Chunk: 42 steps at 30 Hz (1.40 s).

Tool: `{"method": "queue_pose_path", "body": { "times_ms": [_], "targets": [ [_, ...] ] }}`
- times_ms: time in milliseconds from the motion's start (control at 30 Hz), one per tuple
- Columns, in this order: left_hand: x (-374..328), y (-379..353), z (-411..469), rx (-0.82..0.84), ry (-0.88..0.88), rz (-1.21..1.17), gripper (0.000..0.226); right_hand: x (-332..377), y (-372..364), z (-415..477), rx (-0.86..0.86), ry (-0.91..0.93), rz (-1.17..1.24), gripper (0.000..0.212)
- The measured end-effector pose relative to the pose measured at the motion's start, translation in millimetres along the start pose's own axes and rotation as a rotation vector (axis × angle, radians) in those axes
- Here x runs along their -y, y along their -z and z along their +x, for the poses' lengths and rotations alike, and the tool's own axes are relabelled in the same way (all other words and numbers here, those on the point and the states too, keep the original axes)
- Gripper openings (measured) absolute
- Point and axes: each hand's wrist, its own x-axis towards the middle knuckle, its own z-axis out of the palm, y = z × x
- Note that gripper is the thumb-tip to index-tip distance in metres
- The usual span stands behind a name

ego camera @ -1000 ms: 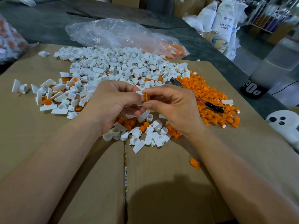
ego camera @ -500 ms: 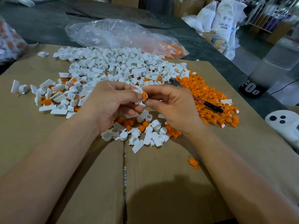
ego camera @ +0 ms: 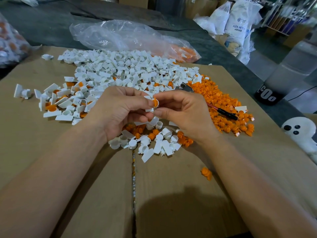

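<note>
Pinching a small white cap (ego camera: 149,109) of smooth moulded plastic, the left hand (ego camera: 120,109) closes its grip on the cap's flat tab, above the middle of the matte cardboard surface (ego camera: 77,186). The right hand (ego camera: 185,114) pinches a round orange plug (ego camera: 155,102) seated in the cap's ring, with a thin stub pointing up. Fingers hide the tab's long axis.

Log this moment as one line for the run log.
left hand: grips white piece | right hand: pinches orange plug at its ring | surface: cardboard
</note>
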Motion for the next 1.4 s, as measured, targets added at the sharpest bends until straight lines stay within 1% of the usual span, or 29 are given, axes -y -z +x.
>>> {"method": "queue_pose_path", "body": {
  "times_ms": [133, 367, 533, 733, 867, 1067, 1133, 1233, 1333, 1400],
  "targets": [
    [0.4, -0.8, 0.5, 0.009, -0.001, 0.030, 0.008, -0.1, -2.1, -0.3, -0.041, 0.118, -0.007, 0.043],
    [1.5, -0.6, 0.6, 0.019, 0.002, 0.041, 0.007, -2.7, -1.4, 1.2, -0.057, 0.231, -0.140, 0.040],
    [2.3, -0.9, 0.5, 0.020, -0.003, 0.045, 0.008, -3.6, -0.4, 1.4, -0.054, 0.246, -0.183, 0.038],
    [1.7, -1.3, -1.0, 0.037, -0.029, 0.038, 0.011, -1.2, -0.4, 0.6, -0.057, 0.189, -0.134, 0.039],
    [2.7, -1.6, -0.3, 0.037, -0.021, 0.063, 0.007, 0.4, 0.5, 0.5, -0.038, 0.188, -0.156, 0.031],
    [2.8, -0.5, 0.3, 0.038, -0.023, 0.058, 0.007, 3.1, -1.5, -1.2, -0.030, 0.173, -0.163, 0.032],
    [2.7, -0.9, 0.1, 0.039, -0.028, 0.054, 0.008, 5.6, 0.8, -1.3, -0.013, 0.132, -0.151, 0.036],
    [3.1, -1.5, 0.9, 0.009, -0.029, 0.026, 0.012, 12.0, 16.9, 2.5, -0.065, -0.074, -0.212, 0.046],
    [3.4, -0.2, 2.5, -0.014, -0.020, -0.009, 0.013, 10.5, 45.1, 7.6, -0.163, -0.289, -0.455, 0.058],
    [3.3, 1.2, 3.2, -0.019, -0.021, -0.030, 0.012, 5.2, 62.8, 7.6, -0.124, -0.441, -0.652, 0.065]
  ]
}}
